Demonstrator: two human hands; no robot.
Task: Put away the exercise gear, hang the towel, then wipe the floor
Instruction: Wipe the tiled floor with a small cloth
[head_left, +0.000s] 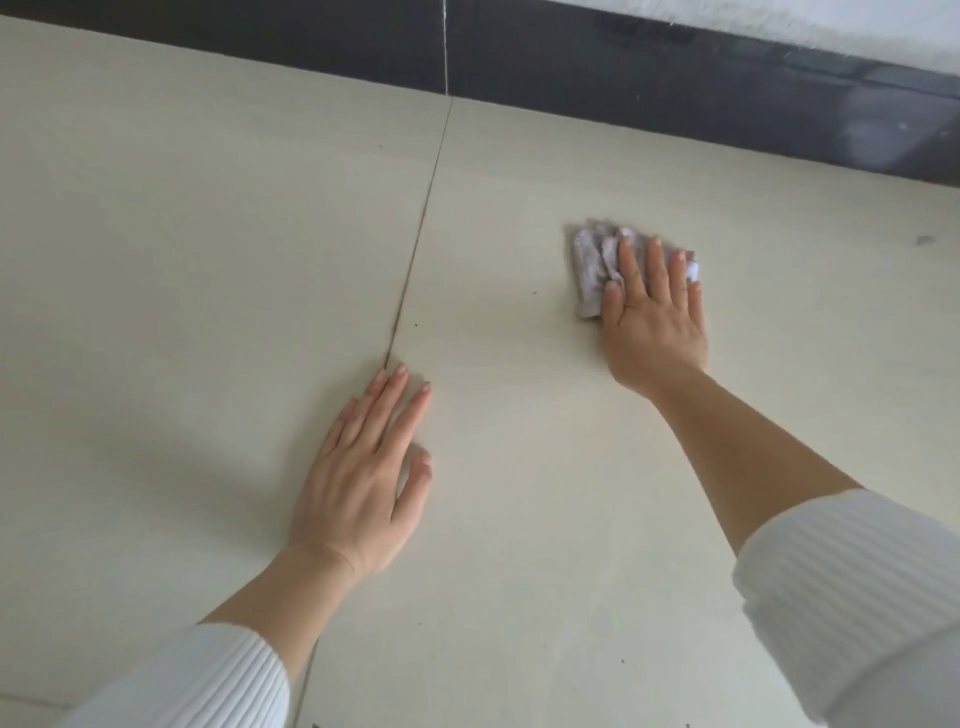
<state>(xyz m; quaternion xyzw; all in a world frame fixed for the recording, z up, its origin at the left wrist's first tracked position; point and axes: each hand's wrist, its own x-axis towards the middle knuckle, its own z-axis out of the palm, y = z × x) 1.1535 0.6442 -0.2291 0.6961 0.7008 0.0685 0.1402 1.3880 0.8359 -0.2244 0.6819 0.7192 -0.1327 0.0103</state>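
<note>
A crumpled grey cloth (592, 265) lies on the pale tiled floor (208, 234) at the right of the view. My right hand (652, 312) presses flat on top of it, fingers spread, covering its right half. My left hand (363, 478) rests flat on the bare floor nearer to me, palm down, fingers slightly apart, holding nothing. Its fingertips touch a dark grout line (415, 249) that runs away from me. Both wrists come out of white ribbed sleeves.
A dark skirting board (675, 88) runs along the far edge of the floor, with a white wall (831, 26) above it. Small dark specks dot the tile, and a grey mark (923, 240) sits at the far right.
</note>
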